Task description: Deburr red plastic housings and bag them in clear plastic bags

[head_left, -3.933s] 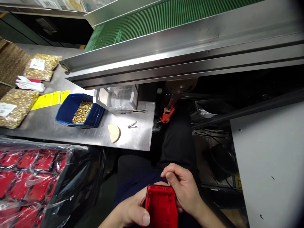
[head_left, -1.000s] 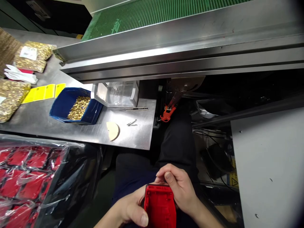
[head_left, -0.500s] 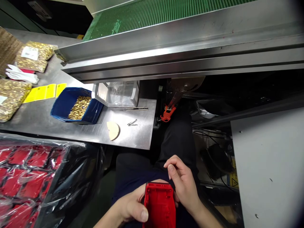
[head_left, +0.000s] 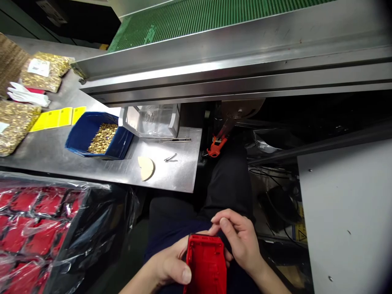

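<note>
A red plastic housing (head_left: 206,261), hollow side up, lies in my left hand (head_left: 173,263) above my lap. The left thumb presses on its left edge, and the other fingers go out of sight beneath it. My right hand (head_left: 240,241) is at the housing's upper right corner. Its thumb and forefinger are bent close together just beyond the housing's top edge, while lower fingers sit by its right side. Whether something small is between those right fingertips is hidden.
On the metal table (head_left: 171,179) are a blue bin (head_left: 81,136) of small brass parts, a clear bin (head_left: 157,122), tweezers (head_left: 170,157) and a semicircular piece (head_left: 146,168). Bagged red housings (head_left: 43,237) fill a box at left. A metal conveyor frame (head_left: 214,61) crosses ahead.
My right hand has come down slightly, its fingertips now closer to the housing's top edge. My left hand and the housing stay almost where they were.
</note>
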Demonstrator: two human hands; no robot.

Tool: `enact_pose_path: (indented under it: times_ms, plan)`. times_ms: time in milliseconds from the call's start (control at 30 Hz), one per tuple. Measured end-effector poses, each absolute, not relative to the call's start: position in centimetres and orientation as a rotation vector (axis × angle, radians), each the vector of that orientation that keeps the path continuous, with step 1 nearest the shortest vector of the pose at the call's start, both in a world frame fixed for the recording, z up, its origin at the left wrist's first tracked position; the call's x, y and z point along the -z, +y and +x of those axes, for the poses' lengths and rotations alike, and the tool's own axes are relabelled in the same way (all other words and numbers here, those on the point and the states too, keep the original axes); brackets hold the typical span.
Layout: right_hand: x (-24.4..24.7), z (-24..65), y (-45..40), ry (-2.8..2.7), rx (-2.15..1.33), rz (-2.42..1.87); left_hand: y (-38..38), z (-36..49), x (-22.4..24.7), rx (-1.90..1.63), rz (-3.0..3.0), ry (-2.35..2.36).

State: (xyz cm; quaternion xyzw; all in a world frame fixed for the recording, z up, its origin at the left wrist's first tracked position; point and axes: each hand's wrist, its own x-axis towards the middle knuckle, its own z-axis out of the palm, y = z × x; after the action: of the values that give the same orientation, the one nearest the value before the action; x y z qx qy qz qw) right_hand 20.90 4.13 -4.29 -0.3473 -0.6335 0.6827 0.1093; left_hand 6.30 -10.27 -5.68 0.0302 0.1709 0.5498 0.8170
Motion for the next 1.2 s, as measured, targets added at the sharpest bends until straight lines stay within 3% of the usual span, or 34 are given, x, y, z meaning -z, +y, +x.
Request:
enact_pose_path:
  times_ms: [167,333,600,800,1033,1200]
  plan:
    - [5.4,21.9,4.4,-1.708,-1.843,-1.187,-9.7,5.8,4.8,-1.088,0.062,0.450]
    - [4.6,21.8,4.8,-1.830,-1.875,-1.053,-9.7,5.9,4.9,-1.110,0.059,0.426]
    - [3.9,21.1,3.9,-1.851,-2.164,-0.937,-10.5,6.4,6.0,-1.180,0.074,0.359]
    - [4.3,21.2,4.0,-1.935,-1.923,-1.063,-10.1,6.2,5.3,-1.134,0.052,0.395]
    - [4.1,21.5,3.9,-1.863,-2.065,-0.950,-10.7,6.7,6.0,-1.195,0.058,0.342]
    - [5.0,22.1,4.0,-1.756,-1.929,-1.084,-10.3,6.4,5.3,-1.130,0.055,0.392]
